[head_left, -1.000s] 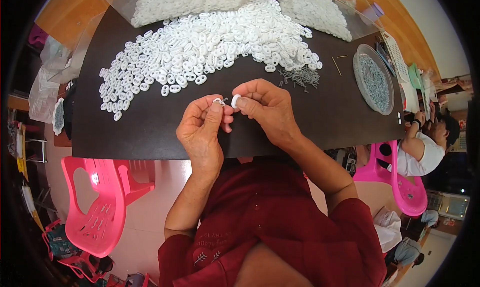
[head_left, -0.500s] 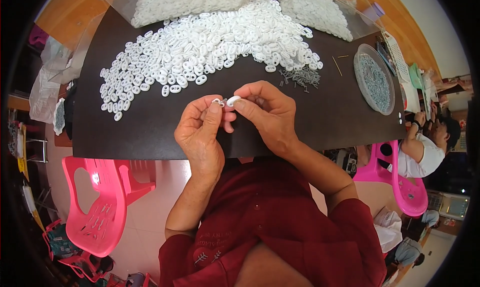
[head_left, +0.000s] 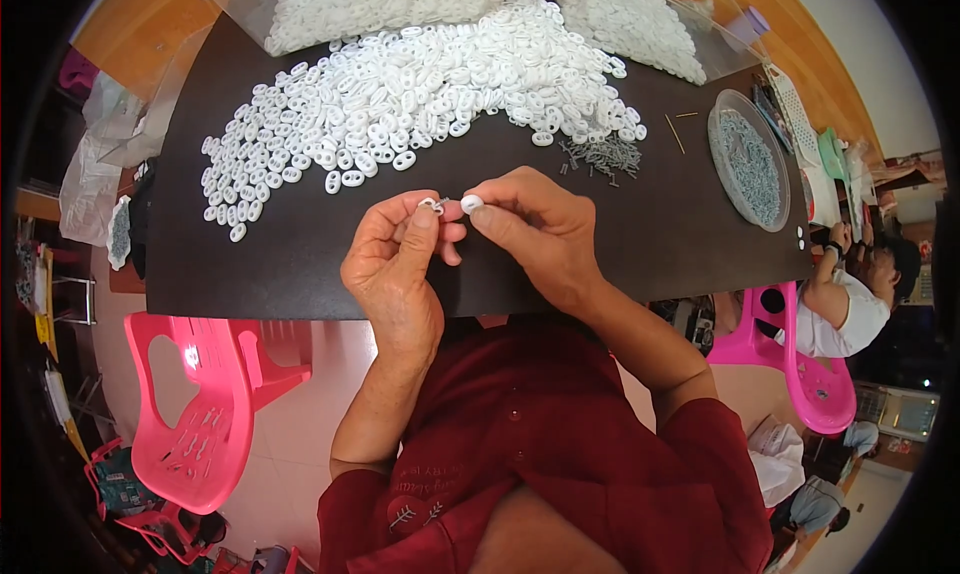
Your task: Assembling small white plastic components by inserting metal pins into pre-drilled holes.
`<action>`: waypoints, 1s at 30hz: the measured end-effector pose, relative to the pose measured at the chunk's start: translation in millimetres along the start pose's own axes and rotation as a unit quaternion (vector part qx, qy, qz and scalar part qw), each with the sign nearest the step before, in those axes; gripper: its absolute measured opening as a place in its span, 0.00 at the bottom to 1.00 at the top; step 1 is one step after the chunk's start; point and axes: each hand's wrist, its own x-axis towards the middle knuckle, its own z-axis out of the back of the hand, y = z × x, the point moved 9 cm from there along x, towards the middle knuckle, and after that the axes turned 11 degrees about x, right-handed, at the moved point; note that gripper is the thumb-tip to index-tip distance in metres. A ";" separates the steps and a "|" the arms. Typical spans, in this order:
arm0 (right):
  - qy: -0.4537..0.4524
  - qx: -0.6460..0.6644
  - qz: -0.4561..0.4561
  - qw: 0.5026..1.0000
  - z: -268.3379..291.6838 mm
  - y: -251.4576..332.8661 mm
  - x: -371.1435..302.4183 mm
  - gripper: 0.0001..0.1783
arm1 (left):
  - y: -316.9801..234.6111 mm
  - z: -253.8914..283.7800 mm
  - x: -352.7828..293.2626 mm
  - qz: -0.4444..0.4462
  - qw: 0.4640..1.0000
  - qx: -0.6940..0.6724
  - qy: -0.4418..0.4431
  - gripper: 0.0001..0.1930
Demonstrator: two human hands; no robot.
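Note:
Between thumb and fingers, my left hand [head_left: 395,254] pinches a small white oval piece with holes [head_left: 432,205]. A short grey pin [head_left: 445,201] pokes out of its right side. My right hand [head_left: 540,229] pinches another white oval piece [head_left: 472,204], just right of the pin. A slim gap seems to part the two pieces. Both hands hover over the near edge of the dark table [head_left: 270,284]. Beyond them spreads a large heap of white two-holed oval pieces [head_left: 400,94], with a small pile of grey pins [head_left: 600,156] at its right end.
Two clear bins of white pieces [head_left: 375,9] stand at the far edge. A round clear tub [head_left: 716,154] of grey pins sits at the right, near two thin brass-coloured sticks [head_left: 676,132]. Pink plastic chairs [head_left: 200,414] flank me. Another person [head_left: 850,304] sits at the right.
My hands have drawn slightly apart, the left one shifting a little left. The white piece in my right hand has tilted to show more of its face.

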 end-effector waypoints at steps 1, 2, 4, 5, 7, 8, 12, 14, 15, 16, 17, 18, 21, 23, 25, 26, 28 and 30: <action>-0.017 0.098 -0.066 0.993 2.0 -12.7 -0.4 0.08 | 1.8 0.7 0.6 0.005 1.000 0.014 0.000 0.07; -0.016 0.099 -0.066 0.993 2.2 -10.5 1.4 0.08 | 2.7 2.4 0.4 0.004 1.000 0.014 -0.001 0.07; -0.020 0.136 -0.153 0.979 1.6 -18.8 2.5 0.08 | 1.7 1.9 -1.0 -0.008 0.999 0.030 0.016 0.07; -0.020 0.136 -0.153 0.979 1.4 -18.4 3.8 0.08 | 1.5 1.5 -1.3 -0.009 0.999 0.029 0.015 0.07; -0.025 0.158 -0.169 0.972 0.9 -21.3 5.0 0.10 | -0.3 0.5 -2.2 -0.019 0.999 0.038 0.008 0.07; -0.025 0.157 -0.169 0.973 1.8 -21.8 5.9 0.10 | -0.7 -0.3 -2.8 -0.020 0.999 0.037 0.008 0.07; -0.006 0.184 -0.187 0.965 0.9 -30.5 8.0 0.11 | 0.9 0.3 -3.7 -0.007 0.999 0.047 0.011 0.07; -0.004 0.188 -0.194 0.963 0.1 -33.8 7.9 0.12 | 1.7 2.4 -3.6 0.000 0.999 0.050 0.013 0.07; -0.004 0.183 -0.191 0.964 0.2 -34.4 8.2 0.12 | 2.9 2.6 -3.7 0.011 0.998 0.057 0.020 0.07; -0.004 0.178 -0.189 0.966 0.2 -34.4 8.6 0.12 | 4.5 2.4 -3.8 0.023 0.997 0.064 0.027 0.07; -0.002 0.179 -0.189 0.966 -1.0 -33.9 9.1 0.12 | 4.2 3.2 -3.9 0.022 0.997 0.064 0.025 0.07; -0.001 0.170 -0.190 0.967 -1.7 -32.8 9.7 0.12 | 5.3 3.2 -4.2 0.029 0.997 0.069 0.026 0.07; 0.006 0.159 -0.189 0.969 -3.6 -31.6 10.8 0.12 | 5.7 2.5 -4.4 0.037 0.996 0.078 0.022 0.07; 0.012 0.156 -0.188 0.970 -4.6 -31.7 10.9 0.12 | 5.6 2.4 -4.2 0.039 0.996 0.083 0.017 0.07; 0.020 0.158 -0.172 0.972 -5.7 -30.6 11.3 0.11 | 6.4 3.2 -3.9 0.044 0.996 0.083 0.011 0.06; 0.021 0.157 -0.173 0.972 -6.9 -29.5 11.2 0.11 | 6.7 3.5 -3.7 0.044 0.996 0.082 0.010 0.06; 0.023 0.185 -0.173 0.967 -11.0 -25.8 11.3 0.11 | 6.8 3.7 -3.2 0.038 0.996 0.081 0.011 0.06; 0.024 0.177 -0.167 0.970 -11.5 -25.9 11.5 0.11 | 8.2 5.4 -2.9 0.034 0.996 0.084 0.007 0.06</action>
